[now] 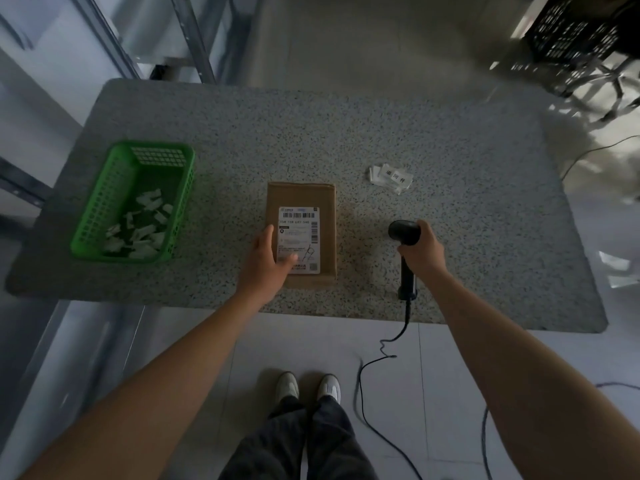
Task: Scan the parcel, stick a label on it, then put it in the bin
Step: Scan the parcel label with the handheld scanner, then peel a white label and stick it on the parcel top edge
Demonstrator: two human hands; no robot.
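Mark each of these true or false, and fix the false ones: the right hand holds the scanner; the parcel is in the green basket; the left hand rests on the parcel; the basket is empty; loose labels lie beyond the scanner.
1. The right hand holds the scanner. True.
2. The parcel is in the green basket. False: it lies flat on the table, apart from the basket.
3. The left hand rests on the parcel. True.
4. The basket is empty. False: it holds white scraps.
5. Loose labels lie beyond the scanner. True.
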